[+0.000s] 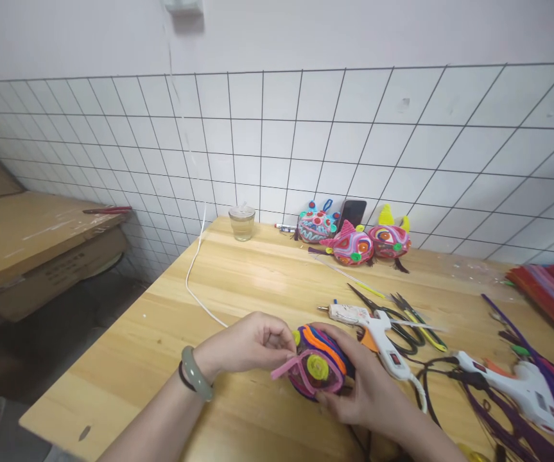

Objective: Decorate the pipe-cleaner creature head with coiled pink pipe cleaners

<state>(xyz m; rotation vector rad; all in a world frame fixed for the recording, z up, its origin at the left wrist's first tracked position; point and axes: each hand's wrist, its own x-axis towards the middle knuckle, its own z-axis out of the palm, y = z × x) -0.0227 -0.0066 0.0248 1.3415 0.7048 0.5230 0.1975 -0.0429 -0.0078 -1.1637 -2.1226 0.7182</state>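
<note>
My left forearm comes in low from the near edge, a pale green, smooth round bangle (pixel 196 373) on the wrist; left hand (pixel 263 346) palm inward, fingers curled, thumb and fingertips close together at a fuzzy pink strip (pixel 282 367); whether they pinch it, cannot tell. Right hand (pixel 361 375) arches around a rounded, multicoloured fuzzy-strip ornament (pixel 337 350), thumb below, fingers over the top, holding it above the pale wooden table (pixel 127 366), near a white plastic glue gun (pixel 383 337).

Glue guns (pixel 381 335) and scissors (pixel 371 302) suggest a craft workshop.
</note>
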